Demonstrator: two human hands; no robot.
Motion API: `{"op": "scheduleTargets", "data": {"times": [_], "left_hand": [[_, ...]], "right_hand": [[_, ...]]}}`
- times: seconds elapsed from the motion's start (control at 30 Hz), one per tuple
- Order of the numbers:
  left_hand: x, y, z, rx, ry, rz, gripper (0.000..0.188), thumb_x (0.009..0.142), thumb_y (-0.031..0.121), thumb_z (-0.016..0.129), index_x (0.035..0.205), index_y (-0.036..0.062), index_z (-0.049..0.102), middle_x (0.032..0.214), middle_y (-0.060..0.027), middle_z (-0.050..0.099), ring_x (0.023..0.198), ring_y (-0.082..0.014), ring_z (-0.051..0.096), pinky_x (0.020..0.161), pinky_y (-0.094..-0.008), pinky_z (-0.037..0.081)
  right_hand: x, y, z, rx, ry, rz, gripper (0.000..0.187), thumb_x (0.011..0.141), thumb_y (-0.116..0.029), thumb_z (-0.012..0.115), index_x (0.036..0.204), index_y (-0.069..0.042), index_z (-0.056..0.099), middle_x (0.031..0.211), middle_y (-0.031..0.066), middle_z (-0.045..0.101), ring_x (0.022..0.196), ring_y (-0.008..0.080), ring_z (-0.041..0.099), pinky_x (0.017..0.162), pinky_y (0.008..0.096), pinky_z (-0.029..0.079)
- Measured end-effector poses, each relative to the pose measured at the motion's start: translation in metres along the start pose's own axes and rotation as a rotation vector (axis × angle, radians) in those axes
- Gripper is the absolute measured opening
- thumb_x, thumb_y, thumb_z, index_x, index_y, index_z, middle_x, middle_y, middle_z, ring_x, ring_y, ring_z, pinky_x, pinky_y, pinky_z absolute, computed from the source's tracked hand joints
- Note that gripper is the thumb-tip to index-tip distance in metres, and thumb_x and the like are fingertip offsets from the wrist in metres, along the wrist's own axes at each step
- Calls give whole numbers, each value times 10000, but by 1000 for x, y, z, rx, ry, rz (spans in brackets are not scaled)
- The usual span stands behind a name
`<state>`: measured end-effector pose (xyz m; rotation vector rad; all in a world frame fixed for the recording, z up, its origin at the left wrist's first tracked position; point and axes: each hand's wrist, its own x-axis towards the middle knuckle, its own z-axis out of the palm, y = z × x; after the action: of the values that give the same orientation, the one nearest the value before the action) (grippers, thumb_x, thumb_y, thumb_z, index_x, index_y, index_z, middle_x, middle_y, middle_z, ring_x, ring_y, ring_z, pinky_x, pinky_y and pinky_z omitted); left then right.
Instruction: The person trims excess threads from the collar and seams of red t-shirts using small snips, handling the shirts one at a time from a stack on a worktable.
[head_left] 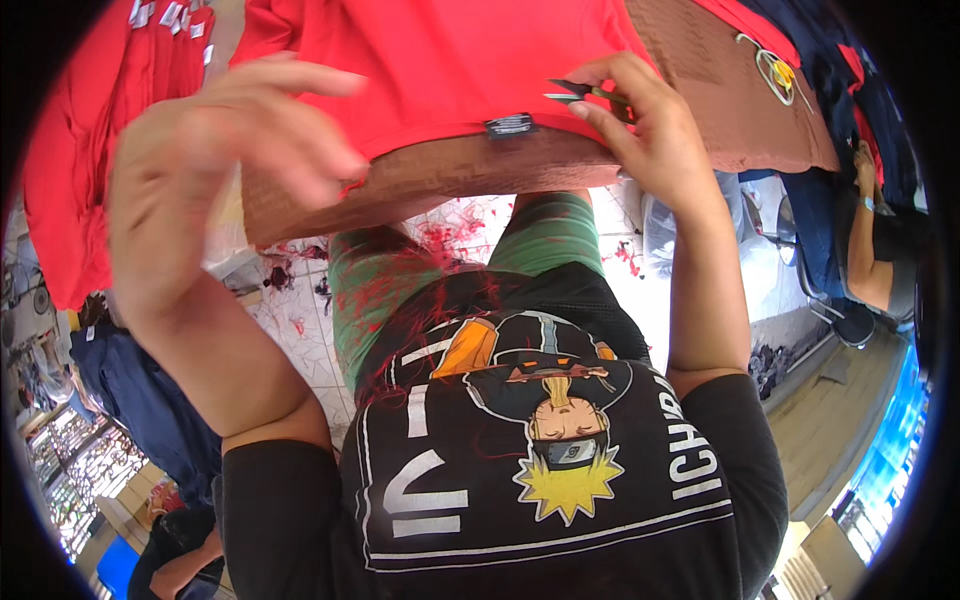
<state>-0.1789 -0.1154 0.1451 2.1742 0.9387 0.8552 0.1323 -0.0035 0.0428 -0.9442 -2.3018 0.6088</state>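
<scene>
A red garment (pixel 450 70) lies spread on a brown table (pixel 460 175) in front of me, a small dark label (pixel 510 125) at its near hem. My right hand (pixel 640 120) rests on the hem at the table's edge and holds small thread snips (pixel 585 92), blades pointing left over the cloth. My left hand (pixel 215 160) is lifted above the garment's left corner, fingers spread and blurred, with nothing in it. Red thread clippings cling to my green trousers (pixel 400 280) and black printed shirt (pixel 540 440).
A stack of red garments (pixel 90 150) lies at the left. Dark blue cloth (pixel 140 390) hangs at lower left. Another person's arm (pixel 870 230) works at the right by blue fabric. Red thread scraps litter the tiled floor (pixel 300 320).
</scene>
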Motion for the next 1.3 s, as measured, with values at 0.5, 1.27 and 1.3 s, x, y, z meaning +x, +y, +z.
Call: {"op": "scheduleTargets", "data": {"times": [0.5, 1.27, 1.3], "left_hand": [[-45, -91, 107, 516, 476, -417, 202, 832, 135, 713, 1002, 29, 689, 931, -81, 697, 833, -142, 651, 782, -251, 489], [-47, -17, 56, 480, 383, -454, 134, 852, 95, 647, 926, -15, 664, 868, -114, 682, 771, -203, 651, 719, -286, 494], [-38, -21, 59, 450, 389, -464, 133, 845, 95, 657, 919, -15, 668, 868, -111, 685, 777, -202, 652, 719, -276, 492]], "right_hand": [[4, 5, 44, 406, -31, 144, 138, 882, -38, 632, 1016, -54, 658, 874, 9, 675, 835, 106, 601, 762, 248, 478], [16, -23, 27, 136, -21, 12, 164, 888, 28, 590, 1025, -19, 668, 959, 49, 650, 908, 114, 606, 811, 246, 484], [18, -29, 35, 129, -62, 8, 152, 883, 8, 607, 1018, -17, 672, 938, 49, 655, 891, 116, 609, 789, 251, 486]]}}
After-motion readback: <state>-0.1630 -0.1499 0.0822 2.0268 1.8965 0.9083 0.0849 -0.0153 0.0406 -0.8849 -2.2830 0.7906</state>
